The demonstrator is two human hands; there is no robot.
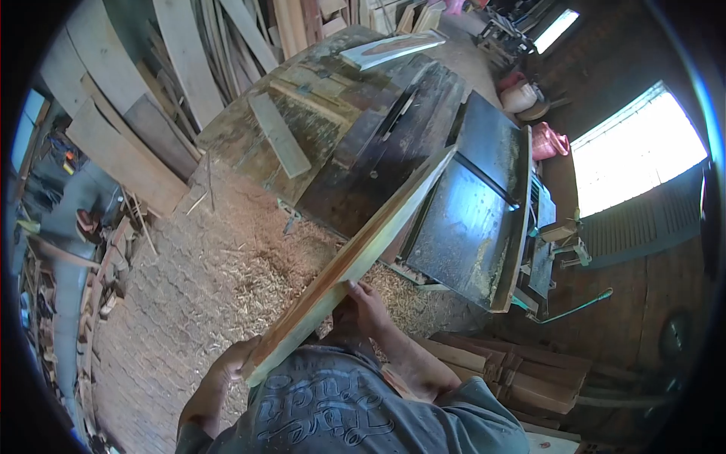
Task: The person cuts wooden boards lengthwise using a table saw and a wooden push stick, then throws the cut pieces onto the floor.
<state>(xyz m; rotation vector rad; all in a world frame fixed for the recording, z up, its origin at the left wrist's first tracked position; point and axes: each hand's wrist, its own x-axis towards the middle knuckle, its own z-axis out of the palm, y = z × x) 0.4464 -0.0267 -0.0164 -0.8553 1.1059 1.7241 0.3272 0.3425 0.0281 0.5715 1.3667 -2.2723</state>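
Observation:
A long wooden board [355, 257] slants up from my body toward the machine, its far end over the edge of the dark metal bed. Near the board's lower end my left hand [240, 357] grips it from the left side, fingers mostly hidden underneath. My right hand [368, 309] clasps the right edge farther up, thumb on the side and the other fingers out of sight below. Just past the board's far end lies the jointer [461, 234], with a dark gap between its two metal tables and a wooden fence along the right.
A worn saw table [348, 166] carries a short plank [280, 135] and a pale board [393, 50]. Shavings [265, 280] cover the brick floor. Tall boards [121, 144] lean at the left; stacked lumber [529, 374] lies at lower right.

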